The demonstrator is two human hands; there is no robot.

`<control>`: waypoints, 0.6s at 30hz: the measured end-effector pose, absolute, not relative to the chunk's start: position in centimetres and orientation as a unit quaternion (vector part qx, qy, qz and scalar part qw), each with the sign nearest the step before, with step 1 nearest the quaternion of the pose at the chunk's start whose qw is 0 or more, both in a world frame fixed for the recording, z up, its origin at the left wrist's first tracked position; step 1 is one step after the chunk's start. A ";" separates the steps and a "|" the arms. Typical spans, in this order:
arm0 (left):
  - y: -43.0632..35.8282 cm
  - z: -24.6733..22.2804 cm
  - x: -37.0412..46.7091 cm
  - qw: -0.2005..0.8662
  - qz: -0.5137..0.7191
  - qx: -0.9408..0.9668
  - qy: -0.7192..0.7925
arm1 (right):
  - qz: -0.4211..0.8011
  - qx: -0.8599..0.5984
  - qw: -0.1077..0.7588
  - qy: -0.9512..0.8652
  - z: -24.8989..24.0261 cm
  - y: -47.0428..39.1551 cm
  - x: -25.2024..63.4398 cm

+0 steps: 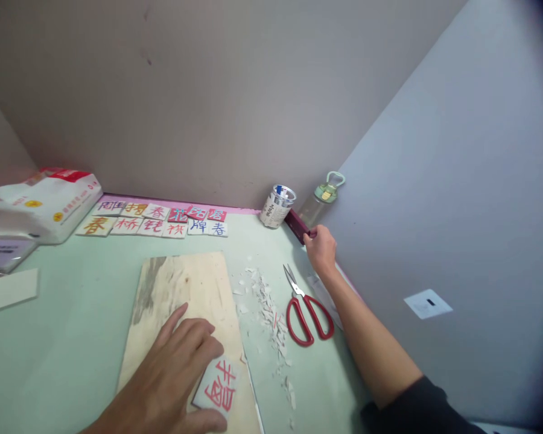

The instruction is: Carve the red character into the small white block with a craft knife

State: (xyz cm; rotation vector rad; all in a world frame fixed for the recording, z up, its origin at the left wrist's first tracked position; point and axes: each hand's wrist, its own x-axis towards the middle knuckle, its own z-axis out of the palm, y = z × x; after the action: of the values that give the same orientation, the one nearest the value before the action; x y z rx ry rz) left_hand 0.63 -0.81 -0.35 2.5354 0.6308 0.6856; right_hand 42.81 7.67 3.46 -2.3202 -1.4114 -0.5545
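My left hand [176,367] rests over a wooden board [185,277]. Between its thumb and forefinger is a small white square card [217,386] with a red written character. Farther off, my right hand [322,246] has its fingers closed at the near end of a long dark maroon box [297,226]; its contents cannot be made out. Red-handled scissors [305,307] lie with blades apart, left of my right forearm. A strip of pale scraps [271,316] runs between the board and the scissors.
Two rows of character cards [151,227] lie along the back wall. A tin can [277,208] and a green-lidded bottle [323,199] stand in the back corner. At left are a white packet [67,199] and a blank white piece [11,290].
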 end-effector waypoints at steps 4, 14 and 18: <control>-0.9 -0.4 0.7 0.216 0.241 0.917 0.233 | -0.230 -0.792 0.133 -0.549 3.1 5.2 42.7; -0.8 -0.4 0.6 0.225 0.252 0.913 0.230 | -0.296 -0.731 0.050 -0.612 2.1 2.3 43.0; -0.7 -0.8 0.6 0.227 0.246 0.914 0.228 | -0.318 -0.706 0.033 -0.632 1.8 1.0 43.8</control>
State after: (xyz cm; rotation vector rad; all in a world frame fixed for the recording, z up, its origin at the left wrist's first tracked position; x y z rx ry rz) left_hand 0.57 -0.71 -0.80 2.5196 0.6287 0.6792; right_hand 43.79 0.96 1.81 -2.1718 -1.9463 -0.9786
